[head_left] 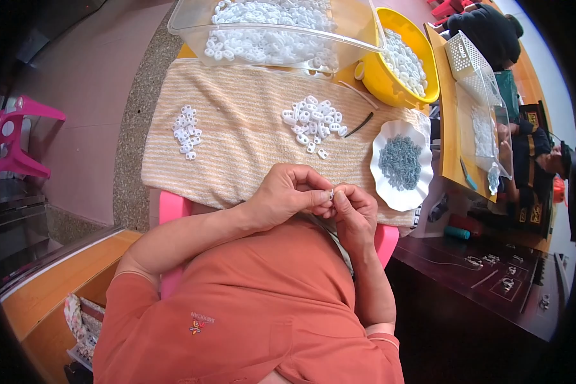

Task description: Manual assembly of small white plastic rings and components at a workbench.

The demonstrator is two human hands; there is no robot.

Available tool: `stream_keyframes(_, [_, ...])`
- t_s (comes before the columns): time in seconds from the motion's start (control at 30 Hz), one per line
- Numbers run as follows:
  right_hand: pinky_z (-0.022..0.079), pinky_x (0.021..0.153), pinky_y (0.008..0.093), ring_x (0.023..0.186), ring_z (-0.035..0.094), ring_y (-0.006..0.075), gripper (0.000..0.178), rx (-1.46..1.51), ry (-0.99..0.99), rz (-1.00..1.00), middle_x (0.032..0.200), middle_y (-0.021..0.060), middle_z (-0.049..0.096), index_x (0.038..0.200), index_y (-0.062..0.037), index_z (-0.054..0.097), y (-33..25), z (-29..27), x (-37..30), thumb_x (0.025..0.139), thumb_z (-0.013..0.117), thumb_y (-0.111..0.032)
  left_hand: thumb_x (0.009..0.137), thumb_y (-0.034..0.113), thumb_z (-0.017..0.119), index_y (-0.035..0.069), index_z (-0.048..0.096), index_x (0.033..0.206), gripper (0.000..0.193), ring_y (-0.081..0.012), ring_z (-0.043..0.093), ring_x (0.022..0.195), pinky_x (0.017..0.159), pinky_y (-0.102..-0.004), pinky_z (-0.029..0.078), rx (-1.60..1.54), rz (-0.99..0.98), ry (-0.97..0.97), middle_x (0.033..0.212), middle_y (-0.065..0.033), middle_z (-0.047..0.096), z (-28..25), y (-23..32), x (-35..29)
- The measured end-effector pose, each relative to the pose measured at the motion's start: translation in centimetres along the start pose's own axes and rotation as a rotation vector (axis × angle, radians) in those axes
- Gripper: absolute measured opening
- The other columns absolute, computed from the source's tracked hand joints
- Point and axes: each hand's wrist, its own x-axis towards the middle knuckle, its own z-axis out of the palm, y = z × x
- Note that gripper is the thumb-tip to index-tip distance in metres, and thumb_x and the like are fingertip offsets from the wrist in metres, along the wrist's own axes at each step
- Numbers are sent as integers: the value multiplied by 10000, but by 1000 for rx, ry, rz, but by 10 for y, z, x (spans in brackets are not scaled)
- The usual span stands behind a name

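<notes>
Head view, looking down. The left hand (287, 192) and the right hand (354, 208) meet near the person's chest, fingertips pressed together around one small white plastic piece (331, 193); both sets of fingers are closed narrow upon it, thumbs and forefingers pinching. The piece sits between the two hands, just over the near edge of a pale orange striped towel (237, 147) that covers the work surface.

On the towel: a small cluster of white pieces (187, 131) at the left, and a larger loose pile of white pieces (313, 121) right of centre, well apart from each other. A thin dark rod (360, 124) lies just right of the larger pile. At the right edge of the towel stands a white scalloped dish (422, 192) holding small grey metal parts (400, 161).

Far side: a clear plastic tray (192, 22) filled with white pieces, and to its right a yellow bowl (381, 80), also holding white pieces.

Surroundings: a pink plastic stool (19, 141) on the pinkish floor at far left; a speckled stone strip beside the towel; a dark wooden table (480, 281) at near right. At the far right, another person (486, 32) in dark clothing sits at an orange table bearing a white basket (467, 54).
</notes>
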Motion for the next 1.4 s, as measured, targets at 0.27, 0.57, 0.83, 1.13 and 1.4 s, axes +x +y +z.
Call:
stream_keyframes(0.27, [506, 635, 222, 694, 618, 126, 145, -30, 1, -10, 830, 81, 647, 964, 33, 599, 0, 2, -1, 958, 533, -96, 887, 1, 613, -72, 615, 1013, 146, -144, 654, 751, 688, -241, 558, 8, -1, 18, 864, -119, 666, 3, 2, 0])
stream_keyframes(0.57, [509, 633, 219, 687, 612, 120, 154, -57, -16, -40, 822, 72, 642, 963, 33, 594, 1, 0, 0, 959, 539, -111, 878, 6, 628, -50, 625, 991, 127, -191, 686, 797, 725, -282, 588, 15, -1, 6, 885, -138, 680, 0, -1, 0])
stream_keyframes(0.83, [512, 624, 207, 672, 608, 94, 156, -372, 17, -162, 802, 58, 644, 938, 40, 610, 0, 2, -1, 954, 554, -104, 881, 7, 625, -50, 622, 998, 130, -183, 681, 809, 734, -280, 584, 61, 18, 6, 890, -129, 676, -2, -2, 1])
stream_keyframes(1.13, [539, 646, 207, 700, 629, 99, 145, -578, 76, -200, 827, 69, 657, 970, 50, 617, 2, -2, 1, 941, 572, -84, 890, 8, 612, -50, 612, 1024, 147, -106, 643, 761, 669, -210, 543, 96, 27, 40, 883, -93, 667, 0, -6, 2])
stream_keyframes(1.4, [560, 652, 222, 719, 646, 112, 146, -490, 124, -184, 851, 81, 666, 982, 50, 616, 7, -6, 2, 923, 599, -83, 898, 38, 612, -30, 608, 1045, 162, -95, 641, 787, 709, -208, 554, 39, -4, 68, 905, -73, 661, 0, -4, 0])
